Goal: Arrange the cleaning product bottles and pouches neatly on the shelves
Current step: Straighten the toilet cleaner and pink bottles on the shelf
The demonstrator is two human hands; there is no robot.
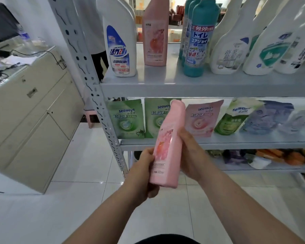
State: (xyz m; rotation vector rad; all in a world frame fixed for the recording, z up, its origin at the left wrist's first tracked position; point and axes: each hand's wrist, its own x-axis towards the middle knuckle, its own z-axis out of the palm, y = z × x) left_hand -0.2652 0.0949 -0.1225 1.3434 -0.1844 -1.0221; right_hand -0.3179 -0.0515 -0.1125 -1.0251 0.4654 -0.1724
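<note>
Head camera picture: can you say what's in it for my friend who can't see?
Two hands, left and right, hold a pink bottle before a shelf. Another pink bottle stands above among white and teal bottles; pouches line the next shelf down.

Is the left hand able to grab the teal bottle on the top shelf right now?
Probably not yet: the left hand and right hand both hold the pink bottle; the teal bottle stands unblocked.
</note>
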